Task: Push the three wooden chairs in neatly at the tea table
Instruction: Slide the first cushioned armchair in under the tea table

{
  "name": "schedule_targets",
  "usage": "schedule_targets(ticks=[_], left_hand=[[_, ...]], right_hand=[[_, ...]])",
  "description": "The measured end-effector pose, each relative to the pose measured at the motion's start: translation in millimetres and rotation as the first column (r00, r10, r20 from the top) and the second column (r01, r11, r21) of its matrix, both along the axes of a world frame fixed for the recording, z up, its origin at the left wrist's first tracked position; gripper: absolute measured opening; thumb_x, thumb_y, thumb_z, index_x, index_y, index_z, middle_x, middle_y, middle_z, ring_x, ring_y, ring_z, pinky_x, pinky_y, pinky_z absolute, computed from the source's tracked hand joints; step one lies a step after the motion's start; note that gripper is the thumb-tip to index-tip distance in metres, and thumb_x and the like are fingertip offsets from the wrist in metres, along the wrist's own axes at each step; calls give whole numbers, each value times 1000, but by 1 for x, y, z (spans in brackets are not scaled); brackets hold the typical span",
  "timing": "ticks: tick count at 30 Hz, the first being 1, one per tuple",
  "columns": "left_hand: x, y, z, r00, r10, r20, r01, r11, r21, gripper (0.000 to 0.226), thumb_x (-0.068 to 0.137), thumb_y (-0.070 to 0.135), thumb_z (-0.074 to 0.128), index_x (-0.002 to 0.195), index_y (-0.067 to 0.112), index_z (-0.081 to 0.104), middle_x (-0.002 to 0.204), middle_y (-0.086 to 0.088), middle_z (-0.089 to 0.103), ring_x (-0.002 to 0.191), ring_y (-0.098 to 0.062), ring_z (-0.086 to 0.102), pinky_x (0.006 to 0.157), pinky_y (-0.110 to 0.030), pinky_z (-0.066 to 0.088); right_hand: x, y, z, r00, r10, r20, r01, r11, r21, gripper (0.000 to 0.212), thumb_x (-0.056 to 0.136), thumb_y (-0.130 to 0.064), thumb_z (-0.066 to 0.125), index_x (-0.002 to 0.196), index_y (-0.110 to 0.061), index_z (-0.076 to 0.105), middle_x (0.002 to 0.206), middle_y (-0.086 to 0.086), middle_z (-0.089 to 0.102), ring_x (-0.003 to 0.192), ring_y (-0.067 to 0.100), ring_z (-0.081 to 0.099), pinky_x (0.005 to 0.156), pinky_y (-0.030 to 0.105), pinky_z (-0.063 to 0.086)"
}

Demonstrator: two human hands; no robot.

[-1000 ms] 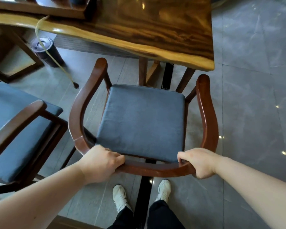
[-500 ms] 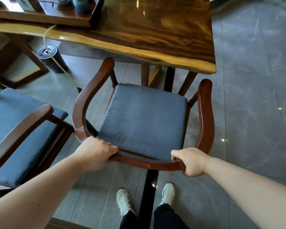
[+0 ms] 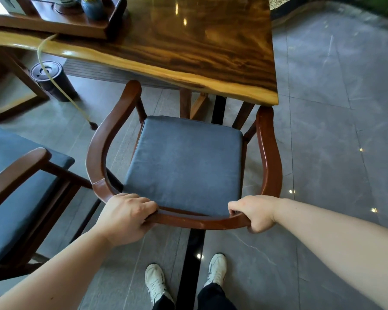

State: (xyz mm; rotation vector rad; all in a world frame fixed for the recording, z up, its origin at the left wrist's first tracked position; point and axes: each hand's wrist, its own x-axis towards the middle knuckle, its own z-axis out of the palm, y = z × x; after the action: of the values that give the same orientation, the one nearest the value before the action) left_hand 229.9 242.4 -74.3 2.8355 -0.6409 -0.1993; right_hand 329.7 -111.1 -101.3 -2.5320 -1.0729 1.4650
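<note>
My left hand (image 3: 126,217) and right hand (image 3: 254,212) are both wrapped tight around the curved back rail of the wooden chair (image 3: 184,166), which faces the counter (image 3: 211,70) with its arm tips just at the near edge and the seat not yet under. I judge an even, straight push from both hands will keep it square. Left of this chair, a second chair (image 3: 25,191) stands close, and a dark canister (image 3: 52,82) and yellow cord (image 3: 61,90) lie farther left.
</note>
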Motion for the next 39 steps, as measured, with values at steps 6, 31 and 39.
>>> schedule_targets(ticks=[6, 31, 39], left_hand=[[3, -4, 6, 999, 7, -35, -6, 1000, 16, 20, 69, 44, 56, 74, 25, 62, 65, 10, 62, 61, -20, 61, 54, -32, 49], [-22, -24, 38, 984, 174, 47, -180, 962, 206, 80, 61, 51, 81, 127, 13, 58, 124, -9, 64, 115, -30, 58, 100, -42, 43], [-81, 9, 75, 881, 458, 119, -471, 825, 312, 79, 69, 48, 78, 135, 12, 53, 131, -14, 61, 123, -37, 53, 99, -57, 45]], right_hand=[[4, -1, 3, 999, 33, -5, -33, 999, -6, 41, 64, -22, 62, 95, -38, 39, 85, -1, 60, 74, 22, 59, 64, 48, 55], [-23, 42, 47, 919, 54, 390, -226, 884, 410, 74, 86, -69, 45, 142, -20, 46, 147, 6, 46, 137, 22, 37, 114, 36, 22], [-9, 143, 84, 815, 233, 530, -493, 760, 424, 76, 85, -69, 42, 141, -18, 48, 147, 15, 45, 135, 30, 40, 114, 47, 29]])
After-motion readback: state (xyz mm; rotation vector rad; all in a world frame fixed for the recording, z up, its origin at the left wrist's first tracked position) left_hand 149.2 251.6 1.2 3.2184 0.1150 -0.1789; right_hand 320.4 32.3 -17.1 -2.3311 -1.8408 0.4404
